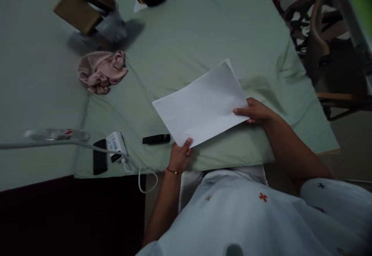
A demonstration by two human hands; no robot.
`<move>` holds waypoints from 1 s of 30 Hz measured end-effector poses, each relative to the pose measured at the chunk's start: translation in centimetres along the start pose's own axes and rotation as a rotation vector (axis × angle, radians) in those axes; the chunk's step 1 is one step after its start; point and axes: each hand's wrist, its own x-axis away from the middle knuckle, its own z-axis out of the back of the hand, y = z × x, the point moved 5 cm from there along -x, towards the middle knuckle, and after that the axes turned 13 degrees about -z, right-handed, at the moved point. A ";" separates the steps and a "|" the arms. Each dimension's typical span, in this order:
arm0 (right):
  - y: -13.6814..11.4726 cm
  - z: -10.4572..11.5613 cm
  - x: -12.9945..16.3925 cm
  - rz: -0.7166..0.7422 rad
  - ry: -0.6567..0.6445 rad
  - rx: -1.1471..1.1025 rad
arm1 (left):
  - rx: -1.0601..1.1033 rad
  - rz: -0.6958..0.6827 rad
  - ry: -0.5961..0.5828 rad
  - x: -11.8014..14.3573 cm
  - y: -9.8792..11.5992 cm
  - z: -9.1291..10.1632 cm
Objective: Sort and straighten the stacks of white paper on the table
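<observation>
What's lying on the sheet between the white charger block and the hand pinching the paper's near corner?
In the head view, a slim black stick-shaped device lies on the green sheet between the white charger block and the left hand holding the paper.

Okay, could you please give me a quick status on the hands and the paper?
Left hand and right hand both pinching the white paper sheet by its edges. Sheet held above the green bedsheet. Black remote nearby, clear of it.
</observation>
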 end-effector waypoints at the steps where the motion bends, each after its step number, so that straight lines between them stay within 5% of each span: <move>1: 0.1 -0.1 0.0 -0.001 -0.009 -0.008 | -0.010 0.002 -0.001 0.0 0.0 0.0; 11: 0.2 -1.7 -0.2 0.009 -0.250 0.086 | -0.080 -0.055 -0.053 0.1 0.5 0.9; 21: 0.0 -3.1 1.1 -0.061 -0.166 0.101 | 0.042 -0.011 -0.050 0.2 1.2 4.0; 30: 1.1 -6.3 1.5 -0.116 -0.053 0.075 | -0.017 -0.096 0.168 0.0 -0.3 8.5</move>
